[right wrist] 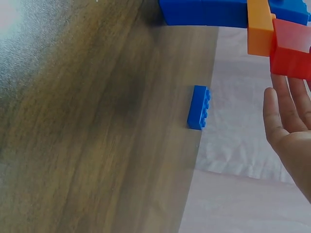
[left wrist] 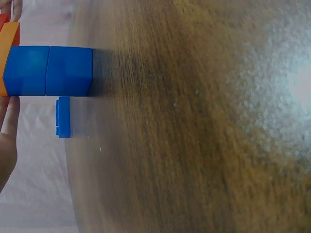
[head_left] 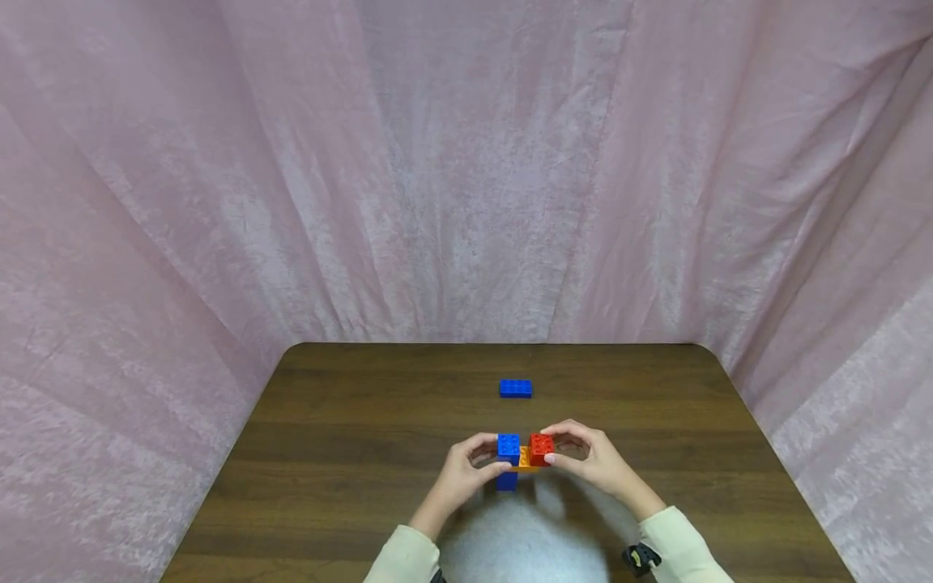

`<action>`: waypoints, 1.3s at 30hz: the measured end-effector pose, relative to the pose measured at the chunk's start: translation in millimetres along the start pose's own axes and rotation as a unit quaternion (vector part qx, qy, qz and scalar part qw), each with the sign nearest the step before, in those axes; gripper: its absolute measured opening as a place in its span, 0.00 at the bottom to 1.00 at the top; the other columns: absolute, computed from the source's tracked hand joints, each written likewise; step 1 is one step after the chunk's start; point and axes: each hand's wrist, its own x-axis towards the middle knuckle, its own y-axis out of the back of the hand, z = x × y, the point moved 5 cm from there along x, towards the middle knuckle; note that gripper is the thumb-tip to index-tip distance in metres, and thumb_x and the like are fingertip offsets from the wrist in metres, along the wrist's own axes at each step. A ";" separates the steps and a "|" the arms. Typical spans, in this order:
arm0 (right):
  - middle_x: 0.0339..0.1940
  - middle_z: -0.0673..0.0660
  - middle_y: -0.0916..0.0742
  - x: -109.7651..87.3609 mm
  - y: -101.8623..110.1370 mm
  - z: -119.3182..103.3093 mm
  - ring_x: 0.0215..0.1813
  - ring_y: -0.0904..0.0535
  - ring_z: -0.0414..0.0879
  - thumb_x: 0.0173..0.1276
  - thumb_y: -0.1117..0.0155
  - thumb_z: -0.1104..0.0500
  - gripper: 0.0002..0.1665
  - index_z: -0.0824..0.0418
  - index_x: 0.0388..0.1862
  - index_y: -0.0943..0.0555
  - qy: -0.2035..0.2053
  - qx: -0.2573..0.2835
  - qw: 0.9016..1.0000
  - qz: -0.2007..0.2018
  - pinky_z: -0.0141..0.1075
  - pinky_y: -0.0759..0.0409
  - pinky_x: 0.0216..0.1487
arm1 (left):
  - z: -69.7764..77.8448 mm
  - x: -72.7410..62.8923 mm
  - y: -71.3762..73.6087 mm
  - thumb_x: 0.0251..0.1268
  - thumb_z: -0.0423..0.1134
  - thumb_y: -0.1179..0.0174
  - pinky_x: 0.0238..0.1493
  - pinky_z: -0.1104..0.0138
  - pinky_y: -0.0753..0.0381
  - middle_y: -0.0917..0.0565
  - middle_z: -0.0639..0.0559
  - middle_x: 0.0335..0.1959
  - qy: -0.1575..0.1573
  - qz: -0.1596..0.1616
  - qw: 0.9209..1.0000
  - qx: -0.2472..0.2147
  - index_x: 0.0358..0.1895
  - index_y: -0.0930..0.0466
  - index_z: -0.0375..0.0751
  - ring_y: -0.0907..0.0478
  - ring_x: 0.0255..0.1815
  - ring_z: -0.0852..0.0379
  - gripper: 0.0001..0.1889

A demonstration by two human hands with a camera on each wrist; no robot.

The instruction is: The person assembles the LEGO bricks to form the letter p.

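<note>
A small tower stands on the table. Two blue blocks [left wrist: 70, 71], one on the other, form its column, with a thin orange brick [head_left: 524, 458] lying across the top. On that brick sit a square blue block [head_left: 509, 444] at the left and a square red block [head_left: 542, 448] at the right, a gap between them. My left hand [head_left: 465, 471] pinches the upper blue block between thumb and fingers. From the other side, my right hand [head_left: 596, 465] pinches the red block, which is over the overhanging end of the orange brick.
Behind the tower, a flat blue brick [head_left: 515, 389] lies studs up on the brown wooden table [head_left: 350, 421]. Pink curtains [head_left: 481, 178] hang behind the table and at both sides. A bright reflection shows on the tabletop near the front edge.
</note>
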 end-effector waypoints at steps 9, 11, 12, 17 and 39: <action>0.43 0.62 0.16 3.2 -2.5 -11.1 0.44 0.19 0.52 0.59 0.30 0.69 0.18 0.68 0.49 0.20 -0.009 -0.032 0.999 -0.001 0.51 0.17 0.45 | 1.4 1.1 0.7 0.54 0.26 0.32 0.55 0.48 0.23 0.17 0.34 0.45 0.004 0.005 1.000 -0.001 0.48 0.22 0.28 0.19 0.48 0.50 0.17; 0.43 0.63 0.16 3.9 -2.9 -15.7 0.44 0.19 0.53 0.59 0.30 0.70 0.18 0.69 0.49 0.20 -0.010 -0.033 0.999 0.000 0.52 0.17 0.45 | 2.3 1.0 1.0 0.55 0.26 0.32 0.56 0.50 0.23 0.17 0.36 0.45 0.011 0.007 1.000 0.006 0.48 0.21 0.29 0.19 0.49 0.49 0.16; 0.43 0.64 0.16 4.0 -3.0 -15.3 0.43 0.19 0.53 0.59 0.31 0.70 0.18 0.70 0.48 0.20 -0.011 -0.035 0.999 0.000 0.52 0.17 0.45 | 3.0 0.9 1.1 0.55 0.27 0.32 0.56 0.51 0.22 0.17 0.37 0.45 0.015 0.009 1.000 0.009 0.48 0.21 0.30 0.19 0.49 0.49 0.16; 0.43 0.61 0.15 3.4 -2.2 3.3 0.44 0.19 0.51 0.58 0.30 0.69 0.19 0.66 0.50 0.20 -0.011 -0.035 0.999 0.006 0.49 0.17 0.44 | 5.4 0.5 1.4 0.55 0.27 0.32 0.55 0.52 0.22 0.17 0.37 0.45 0.012 0.012 1.000 0.014 0.48 0.21 0.30 0.19 0.48 0.51 0.16; 0.47 0.64 0.15 18.7 9.0 4.5 0.46 0.17 0.50 0.68 0.38 0.64 0.18 0.69 0.55 0.23 -0.058 0.013 0.993 -0.106 0.33 0.18 0.47 | 4.1 -0.1 -1.7 0.54 0.24 0.33 0.55 0.50 0.22 0.18 0.31 0.45 -0.006 0.000 1.000 -0.003 0.48 0.23 0.24 0.21 0.49 0.38 0.17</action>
